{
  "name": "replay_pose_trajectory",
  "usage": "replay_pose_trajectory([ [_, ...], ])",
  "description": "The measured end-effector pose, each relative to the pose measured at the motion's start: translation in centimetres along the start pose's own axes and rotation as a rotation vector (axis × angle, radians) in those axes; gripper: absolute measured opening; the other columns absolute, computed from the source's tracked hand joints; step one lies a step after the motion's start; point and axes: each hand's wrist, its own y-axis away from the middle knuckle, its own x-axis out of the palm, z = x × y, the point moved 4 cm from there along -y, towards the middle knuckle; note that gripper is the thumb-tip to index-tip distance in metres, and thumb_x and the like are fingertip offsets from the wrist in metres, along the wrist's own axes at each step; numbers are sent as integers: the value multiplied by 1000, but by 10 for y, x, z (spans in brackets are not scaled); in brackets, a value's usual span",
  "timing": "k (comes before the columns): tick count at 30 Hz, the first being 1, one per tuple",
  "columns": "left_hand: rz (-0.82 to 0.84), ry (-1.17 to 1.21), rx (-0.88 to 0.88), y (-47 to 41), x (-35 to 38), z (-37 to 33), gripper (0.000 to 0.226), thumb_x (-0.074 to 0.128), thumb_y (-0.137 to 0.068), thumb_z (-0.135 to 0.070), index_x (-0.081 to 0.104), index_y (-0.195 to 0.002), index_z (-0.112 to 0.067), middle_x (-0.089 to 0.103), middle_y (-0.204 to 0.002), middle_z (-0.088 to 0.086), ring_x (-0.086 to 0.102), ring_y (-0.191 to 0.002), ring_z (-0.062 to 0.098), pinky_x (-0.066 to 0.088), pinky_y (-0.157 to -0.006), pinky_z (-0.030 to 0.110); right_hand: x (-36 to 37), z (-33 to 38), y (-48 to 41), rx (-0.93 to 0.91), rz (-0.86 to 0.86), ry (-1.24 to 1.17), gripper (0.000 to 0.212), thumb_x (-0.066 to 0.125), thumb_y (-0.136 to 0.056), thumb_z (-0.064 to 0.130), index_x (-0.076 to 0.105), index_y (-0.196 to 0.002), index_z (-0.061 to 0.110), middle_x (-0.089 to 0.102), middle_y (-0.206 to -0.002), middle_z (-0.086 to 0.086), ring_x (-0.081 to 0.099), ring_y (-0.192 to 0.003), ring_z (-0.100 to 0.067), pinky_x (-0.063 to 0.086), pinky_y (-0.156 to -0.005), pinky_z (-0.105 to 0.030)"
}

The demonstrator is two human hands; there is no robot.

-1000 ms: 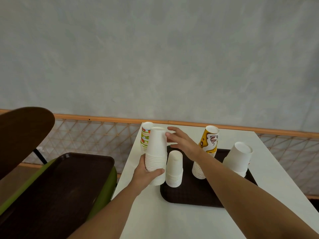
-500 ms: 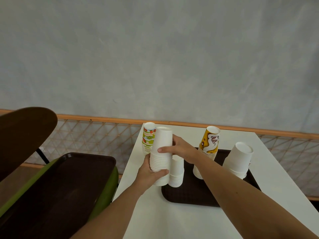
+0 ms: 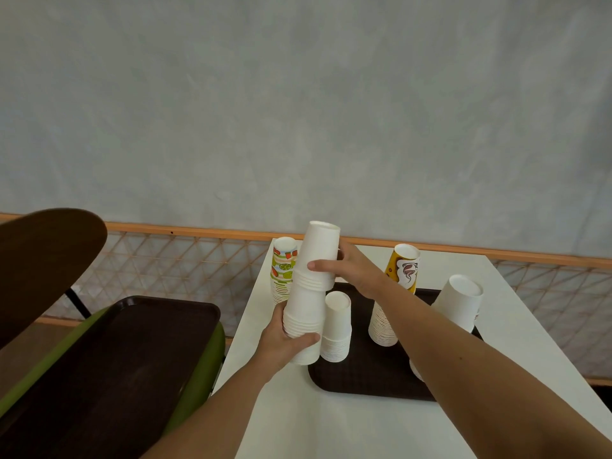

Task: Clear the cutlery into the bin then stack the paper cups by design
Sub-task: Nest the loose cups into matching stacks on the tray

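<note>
My left hand (image 3: 287,339) grips the lower part of a stack of plain white cups (image 3: 306,311) standing upside down at the table's left edge. My right hand (image 3: 347,268) grips an upper bundle of white cups (image 3: 319,253), lifted partly off that stack and tilted a little. A shorter white cup stack (image 3: 337,326) stands on the brown tray (image 3: 357,379) beside it. A fruit-patterned stack (image 3: 281,270) stands behind on the table. A yellow-patterned stack (image 3: 395,293) and a wider white stack (image 3: 458,306) stand on the tray.
The white table (image 3: 331,425) ends at a railing with orange mesh (image 3: 185,256) before a grey wall. To the left a green bin (image 3: 195,379) carries a dark brown tray (image 3: 109,369). A dark chair back (image 3: 43,260) rises at far left.
My right hand closed round the top of the white stack and raised an upper bundle of cups off the lower part, which my left hand keeps holding.
</note>
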Motion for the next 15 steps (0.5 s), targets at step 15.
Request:
replay_pose_trajectory([
  [15, -21, -10, -34, 0, -6, 12, 81, 80, -71, -24, 30, -134, -29, 50, -122, -3, 50, -114, 22, 46, -97, 38, -32, -22, 1, 30, -320, -29, 67, 76, -76, 22, 40, -133, 17, 54, -113, 0, 53, -102, -17, 46, -72, -23],
])
